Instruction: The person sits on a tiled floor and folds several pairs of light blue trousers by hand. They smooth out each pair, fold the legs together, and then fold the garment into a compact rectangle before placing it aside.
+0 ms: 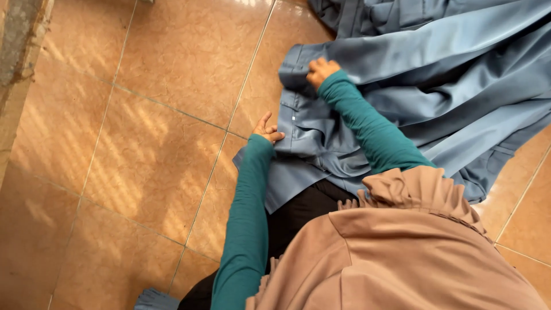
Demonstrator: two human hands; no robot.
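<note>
- Glossy orange-brown ceramic floor tiles (143, 143) carry the work, giving a hard flat base.
- Left hand (268, 131), in a teal sleeve, pinches the near edge of the smooth grey-blue satin garment (402, 86), thumb raised, pinning it down.
- Right hand (321, 71), fingers curled tight, grips a fold near the garment's far corner, apparently pulling it taut.
</note>
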